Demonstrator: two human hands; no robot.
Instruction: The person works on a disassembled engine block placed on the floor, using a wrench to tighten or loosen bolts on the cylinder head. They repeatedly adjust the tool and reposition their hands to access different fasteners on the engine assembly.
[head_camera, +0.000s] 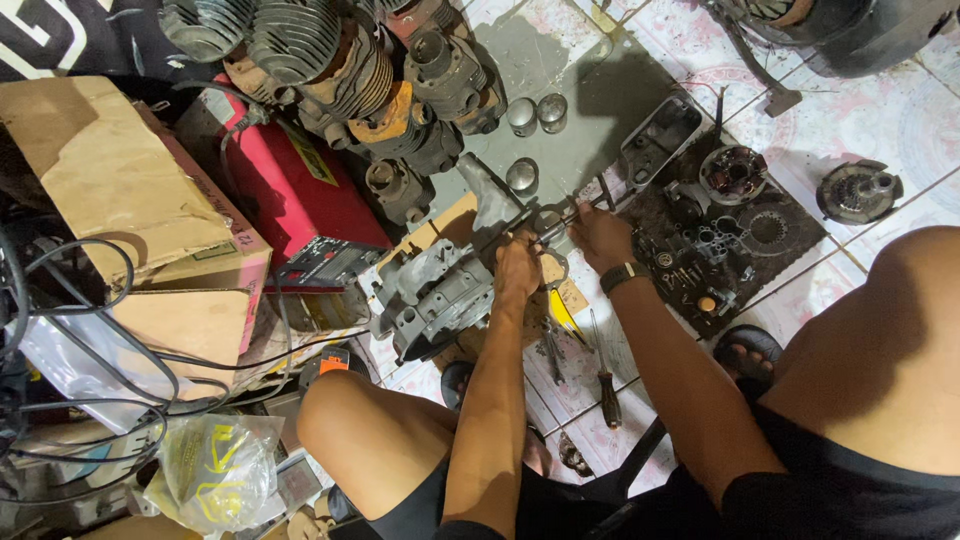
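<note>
Gripping a thin metal rod (560, 218) with both hands over a grey engine casing (435, 295) on the floor.

Left hand (517, 268) is closed around the rod's near end, resting against the casing just to its left. Right hand (600, 235) is curled on the rod further along; how tightly cannot be told. A watch (622, 275) is worn on the right wrist. Below the hands, a yellow-handled tool (565, 318) and a screwdriver (604, 375) are laid on the tiles. Right of the right hand, small parts are spread on a dark mat (790, 240). Left of the left hand, a red box (300, 195) is seen beyond the casing.
</note>
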